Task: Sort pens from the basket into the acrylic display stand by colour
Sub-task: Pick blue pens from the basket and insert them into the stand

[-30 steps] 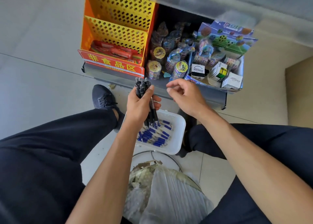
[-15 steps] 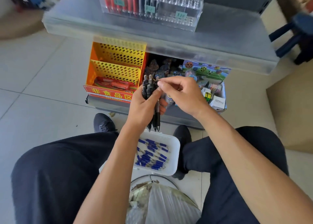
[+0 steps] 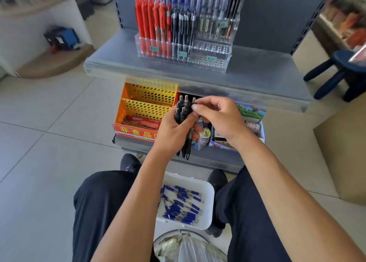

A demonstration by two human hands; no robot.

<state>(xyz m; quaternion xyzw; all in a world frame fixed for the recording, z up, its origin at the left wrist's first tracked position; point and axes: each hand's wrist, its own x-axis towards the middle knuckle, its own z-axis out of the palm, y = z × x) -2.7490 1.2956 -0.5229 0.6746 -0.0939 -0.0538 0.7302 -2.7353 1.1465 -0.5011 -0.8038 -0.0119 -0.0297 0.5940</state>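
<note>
My left hand (image 3: 172,132) grips a bundle of several black pens (image 3: 183,111), held upright in front of the lower shelf. My right hand (image 3: 218,116) pinches the top of one black pen at the bundle's right side. The acrylic display stand (image 3: 210,58) sits on the grey shelf above; it holds red pens (image 3: 151,22) at the left, black pens (image 3: 183,23) in the middle, and blue and other pens behind. Its front right slots look empty. A white basket (image 3: 207,186) on the floor between my feet holds several blue pens (image 3: 179,205).
The grey shelf (image 3: 111,63) juts out above an orange perforated rack (image 3: 147,105) and a box of small toys (image 3: 255,127). A bin lined with a plastic bag (image 3: 188,246) is at the bottom. A dark blue stool (image 3: 336,71) and a cardboard box (image 3: 342,150) stand at the right.
The view has tilted up, so the shelf and the display stand now show. Both hands rose with the black pens, and my right hand went from open beside the bundle to pinching one pen's top.
</note>
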